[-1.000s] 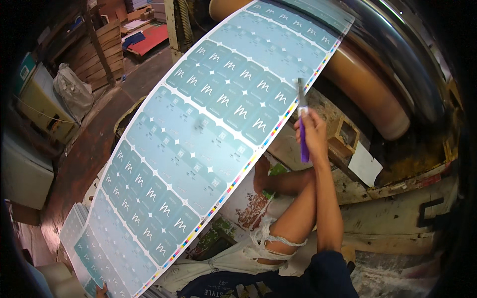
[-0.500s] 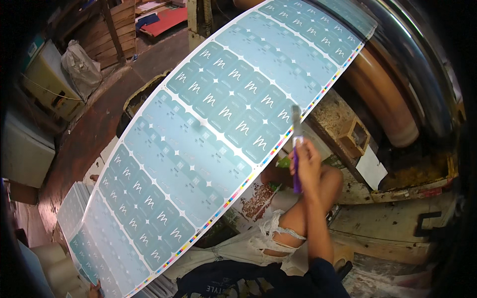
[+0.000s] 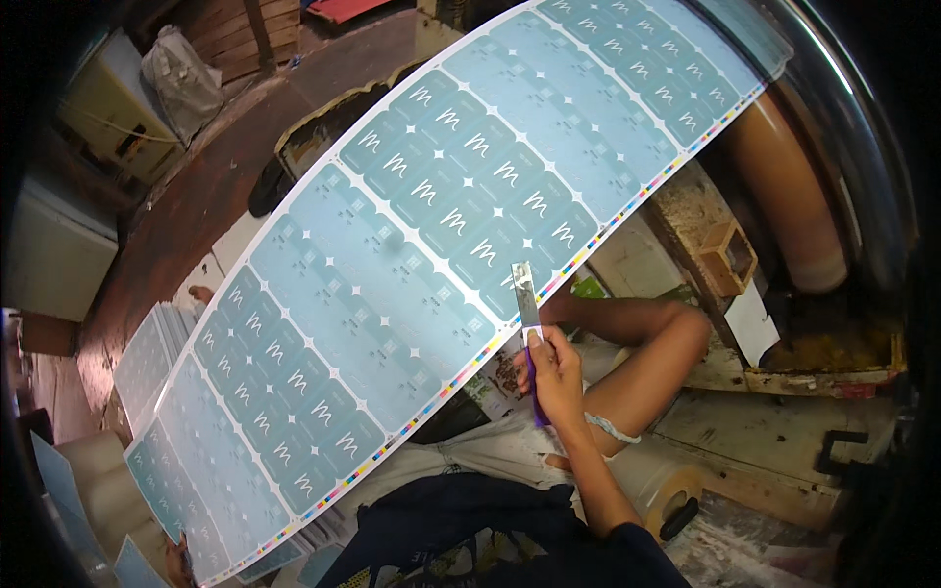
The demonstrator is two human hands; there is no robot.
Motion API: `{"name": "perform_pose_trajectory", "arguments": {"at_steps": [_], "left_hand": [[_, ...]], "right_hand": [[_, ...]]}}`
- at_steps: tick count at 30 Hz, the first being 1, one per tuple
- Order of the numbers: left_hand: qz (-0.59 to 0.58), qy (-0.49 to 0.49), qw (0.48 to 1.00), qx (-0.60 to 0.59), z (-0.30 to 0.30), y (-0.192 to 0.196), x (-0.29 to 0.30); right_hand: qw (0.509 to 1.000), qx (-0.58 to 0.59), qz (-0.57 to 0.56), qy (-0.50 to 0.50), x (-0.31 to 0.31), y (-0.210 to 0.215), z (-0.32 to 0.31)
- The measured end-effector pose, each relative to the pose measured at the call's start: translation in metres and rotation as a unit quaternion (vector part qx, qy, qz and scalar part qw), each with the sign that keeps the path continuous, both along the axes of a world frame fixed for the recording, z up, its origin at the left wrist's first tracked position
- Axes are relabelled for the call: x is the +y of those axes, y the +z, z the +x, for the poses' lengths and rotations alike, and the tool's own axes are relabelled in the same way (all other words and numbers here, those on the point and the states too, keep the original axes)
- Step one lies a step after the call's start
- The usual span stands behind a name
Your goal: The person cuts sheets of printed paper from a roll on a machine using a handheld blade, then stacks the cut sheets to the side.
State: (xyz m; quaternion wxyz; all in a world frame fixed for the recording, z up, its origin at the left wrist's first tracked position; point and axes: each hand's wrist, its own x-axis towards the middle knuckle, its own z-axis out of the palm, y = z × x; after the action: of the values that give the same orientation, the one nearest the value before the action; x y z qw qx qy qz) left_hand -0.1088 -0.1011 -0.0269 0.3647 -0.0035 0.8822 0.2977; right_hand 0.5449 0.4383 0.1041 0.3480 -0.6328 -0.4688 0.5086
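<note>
A long printed sheet, pale blue and teal with white script marks and a colour strip along its right edge, slopes from the roller at upper right to the lower left. My right hand is closed around the purple handle of a cutter knife. Its metal blade points up and overlaps the sheet's right edge; whether it touches is unclear. At the bottom left, my left hand grips the sheet's lower end, with most of the hand and the arm hidden beneath it.
A shiny metal roller and a copper-coloured roller stand at right. Below them are a small wooden box and a white paper piece. Stacked printed sheets lie at left. A tape roll sits near my right elbow.
My right hand and the cutter knife have moved left and down along the sheet's edge. My view has shifted slightly; my left hand still holds the lower end.
</note>
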Motion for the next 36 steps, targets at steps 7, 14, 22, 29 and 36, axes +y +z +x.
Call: {"name": "perform_pose_trajectory", "arguments": {"at_steps": [7, 14, 22, 29, 36], "left_hand": [[-0.035, -0.001, 0.999, 0.001, 0.003, 0.023, -0.02], [-0.047, -0.03, 0.998, 0.01, -0.009, -0.021, -0.044], [-0.039, -0.05, 0.998, 0.024, -0.019, -0.03, -0.035], [0.079, 0.019, 0.996, -0.02, -0.013, -0.022, -0.056], [0.201, 0.074, 0.977, -0.023, -0.075, -0.011, 0.002]], "right_hand": [[0.996, 0.028, -0.077, 0.026, -0.026, 0.011, -0.014], [0.946, -0.235, 0.218, 0.046, -0.032, 0.014, -0.04], [0.625, -0.59, 0.45, 0.243, 0.086, 0.031, 0.02], [0.616, -0.504, 0.541, 0.272, 0.172, 0.136, 0.043], [0.662, -0.431, 0.588, 0.172, -0.074, 0.11, -0.136]]}}
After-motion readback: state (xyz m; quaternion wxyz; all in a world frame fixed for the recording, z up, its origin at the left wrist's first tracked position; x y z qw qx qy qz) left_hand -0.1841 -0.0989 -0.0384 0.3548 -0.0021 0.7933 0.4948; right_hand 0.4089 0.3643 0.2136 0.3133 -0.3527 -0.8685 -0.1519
